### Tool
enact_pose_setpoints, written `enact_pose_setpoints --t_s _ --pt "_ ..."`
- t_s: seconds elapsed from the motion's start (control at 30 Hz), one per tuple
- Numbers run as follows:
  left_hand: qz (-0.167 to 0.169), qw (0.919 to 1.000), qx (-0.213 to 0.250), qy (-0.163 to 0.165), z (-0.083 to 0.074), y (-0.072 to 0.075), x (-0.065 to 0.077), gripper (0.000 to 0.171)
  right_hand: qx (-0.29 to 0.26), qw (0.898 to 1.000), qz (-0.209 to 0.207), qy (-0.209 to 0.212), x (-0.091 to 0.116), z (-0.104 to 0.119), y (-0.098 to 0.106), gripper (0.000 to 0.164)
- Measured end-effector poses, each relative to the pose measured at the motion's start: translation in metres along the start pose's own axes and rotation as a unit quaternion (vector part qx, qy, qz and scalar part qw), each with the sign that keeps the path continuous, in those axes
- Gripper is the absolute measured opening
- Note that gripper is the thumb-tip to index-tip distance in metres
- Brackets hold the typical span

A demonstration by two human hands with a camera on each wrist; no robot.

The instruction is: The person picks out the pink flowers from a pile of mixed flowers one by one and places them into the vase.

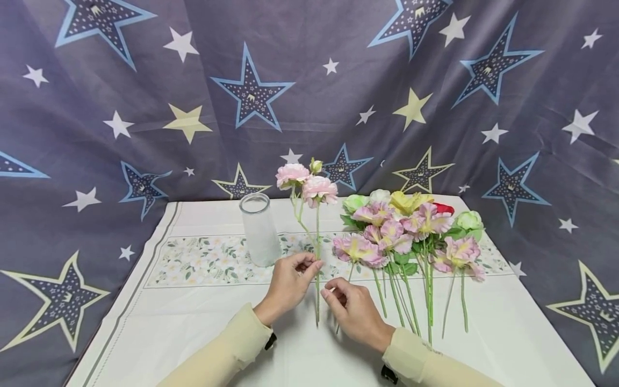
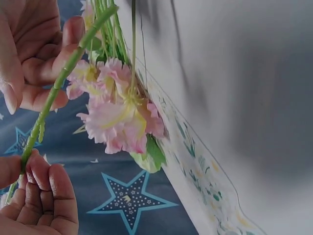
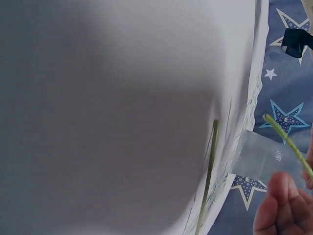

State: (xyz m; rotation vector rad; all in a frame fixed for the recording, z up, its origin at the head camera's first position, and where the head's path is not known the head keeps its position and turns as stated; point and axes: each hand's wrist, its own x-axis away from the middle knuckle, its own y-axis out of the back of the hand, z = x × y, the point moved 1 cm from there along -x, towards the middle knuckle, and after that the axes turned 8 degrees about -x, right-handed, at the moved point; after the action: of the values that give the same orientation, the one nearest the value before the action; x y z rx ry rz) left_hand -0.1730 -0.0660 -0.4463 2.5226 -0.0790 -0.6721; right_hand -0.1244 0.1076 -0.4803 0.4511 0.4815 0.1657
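Upright over the table, a pink artificial flower (image 1: pixel 319 191) with two blooms and a bud is held by my left hand (image 1: pixel 292 279), whose thumb and fingers pinch its green stem (image 2: pixel 61 78). Below the pinch, the stem's bare lower end hangs free. Close to its right side is my right hand (image 1: pixel 357 314), fingers loosely bent and holding nothing. The left wrist view has those fingers just behind the stem. A frosted glass vase (image 1: pixel 261 236) stands beyond my left hand.
Several artificial flowers lie heaped on the right: lilac-pink blooms (image 1: pixel 358 250), a yellow one (image 1: pixel 406 203), pale green ones (image 1: pixel 469 220) and a red one (image 1: pixel 443 208). Their stems point toward me. A white tablecloth (image 1: pixel 193 317) with a floral band covers the table, and a star-patterned curtain (image 1: pixel 300 32) hangs behind.
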Motion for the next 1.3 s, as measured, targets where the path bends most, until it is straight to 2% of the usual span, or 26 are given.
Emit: enact_pose_setpoints --t_s 0.23,0.5,0.73,1.3 --pt "-0.010 0.9999 -0.011 -0.004 0.001 0.007 -0.002 0.006 0.046 0.999 -0.015 0.000 -0.001 -0.005 0.008 0.017" --pt "-0.028 0.9995 -0.006 -0.012 -0.001 0.019 -0.006 0.005 0.089 0.996 -0.009 -0.011 0.001 -0.006 0.016 0.030" --pt "-0.048 0.9983 -0.017 -0.030 -0.004 0.031 -0.014 0.007 0.105 0.994 -0.015 0.000 0.000 -0.007 0.020 0.034" --pt "-0.095 0.9939 -0.036 -0.041 -0.011 0.061 -0.031 0.008 0.133 0.991 -0.013 -0.010 0.006 -0.014 0.028 0.040"
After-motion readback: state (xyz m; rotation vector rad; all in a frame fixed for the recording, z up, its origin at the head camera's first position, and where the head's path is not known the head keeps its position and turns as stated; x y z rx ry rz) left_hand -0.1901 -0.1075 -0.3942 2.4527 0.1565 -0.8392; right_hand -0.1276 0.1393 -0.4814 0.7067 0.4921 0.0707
